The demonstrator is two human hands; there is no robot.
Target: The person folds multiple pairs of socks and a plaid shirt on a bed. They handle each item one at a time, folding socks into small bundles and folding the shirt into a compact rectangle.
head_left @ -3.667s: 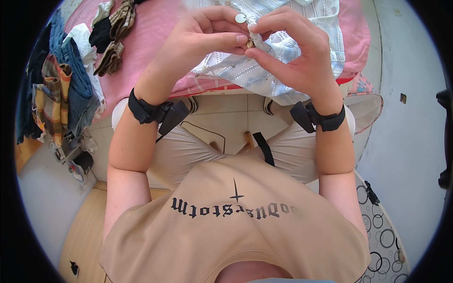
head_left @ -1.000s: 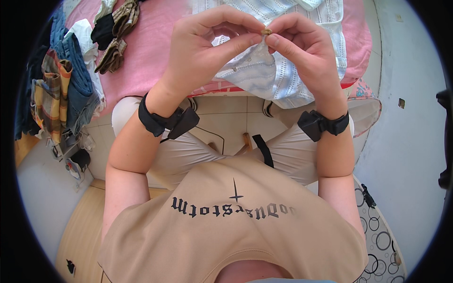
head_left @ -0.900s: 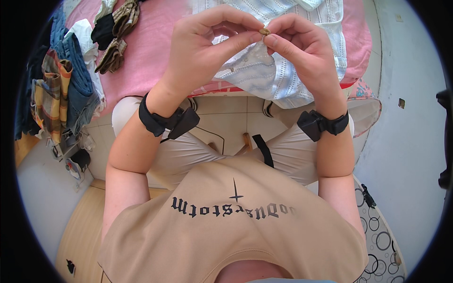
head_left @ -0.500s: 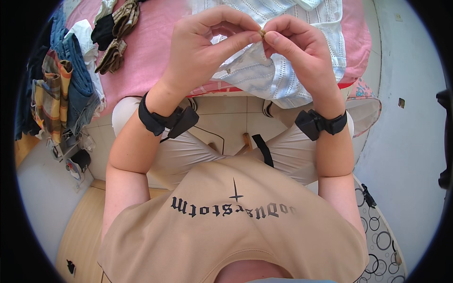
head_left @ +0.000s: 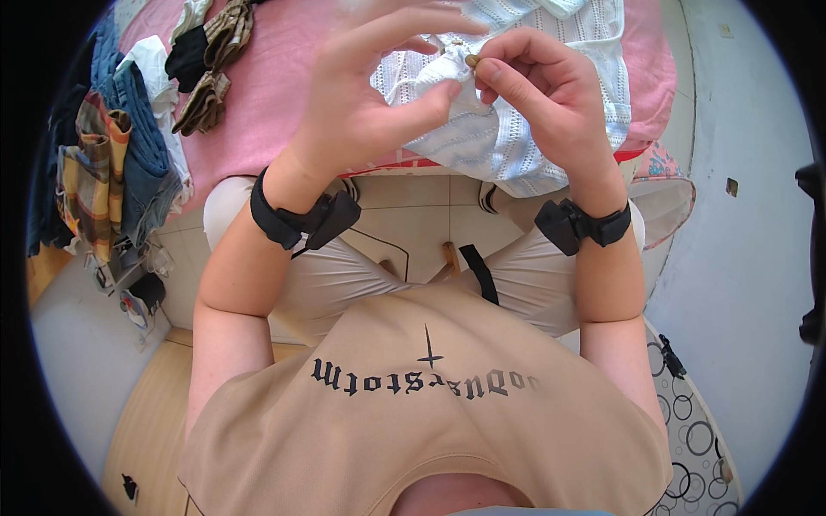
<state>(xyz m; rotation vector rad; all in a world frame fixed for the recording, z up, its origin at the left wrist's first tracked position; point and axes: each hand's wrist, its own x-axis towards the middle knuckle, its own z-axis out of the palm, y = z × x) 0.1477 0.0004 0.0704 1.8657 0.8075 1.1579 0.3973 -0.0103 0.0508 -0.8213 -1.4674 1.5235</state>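
Between the thumb and forefinger of my right hand [head_left: 540, 90] is a small brown button [head_left: 472, 61], at the edge of a white and pale blue knitted garment [head_left: 460, 129]. My left hand [head_left: 370, 82] hovers just left of it, slightly blurred, its thumb and fingers apart with nothing between them. The openwork garment lies spread over the pink cloth, and a lower corner hangs past the near edge. My hands hide part of it. Each of my wrists has a black strap with a small black box.
A pink cloth [head_left: 258, 112] covers the surface before me. Folded brown and black clothes [head_left: 206, 60] lie at its far left. Jeans [head_left: 142, 129] and a plaid garment [head_left: 95, 176] hang over its left edge. A white wall [head_left: 748, 258] rises at the right.
My left hand has let go of the button area and opened, its fingers spreading away to the left. My right hand stays nearly in place, still pinching the button.
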